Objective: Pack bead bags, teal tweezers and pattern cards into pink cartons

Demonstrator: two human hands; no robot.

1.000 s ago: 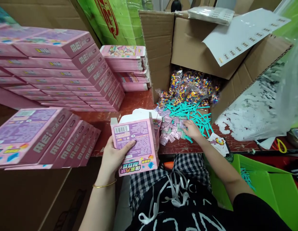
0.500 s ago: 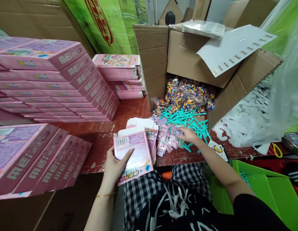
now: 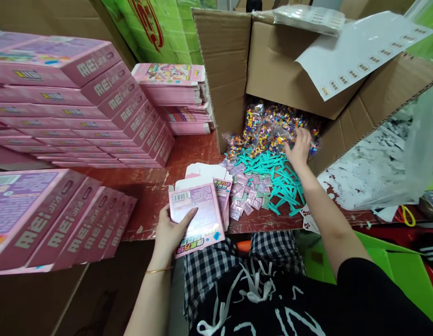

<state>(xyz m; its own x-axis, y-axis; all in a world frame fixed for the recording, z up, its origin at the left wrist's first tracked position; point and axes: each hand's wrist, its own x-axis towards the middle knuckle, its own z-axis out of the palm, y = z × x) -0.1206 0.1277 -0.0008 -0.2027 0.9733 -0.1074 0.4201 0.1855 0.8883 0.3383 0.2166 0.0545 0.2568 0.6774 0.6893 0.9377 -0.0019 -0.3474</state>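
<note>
Left hand steadies a box, right hand among the bead bags

Through the head view, I take the cardboard carton (image 3: 225, 60) as my landmark. In front of it and to its left, the left hand (image 3: 169, 233) has its grip closed on a pink box (image 3: 199, 219), thumb across the printed back. Light thumb pressure should hold that thin, smooth card without creasing it.

At the carton's mouth, the right hand (image 3: 300, 149) reaches over crinkly clear bags of beads (image 3: 260, 133), fingers bent; I cannot tell whether its grip has closed on one. I judge that a fingertip pinch on loose film suits these lumpy, slippery bags best, lifted gently to free tangled neighbours.

Before the carton, slim teal plastic pieces (image 3: 288, 189) and flat, glossy sachets (image 3: 242, 184) lie on the scuffed red worktop (image 3: 192, 151). Crisp-edged stacked boxes (image 3: 104, 105) stand to its left.
</note>
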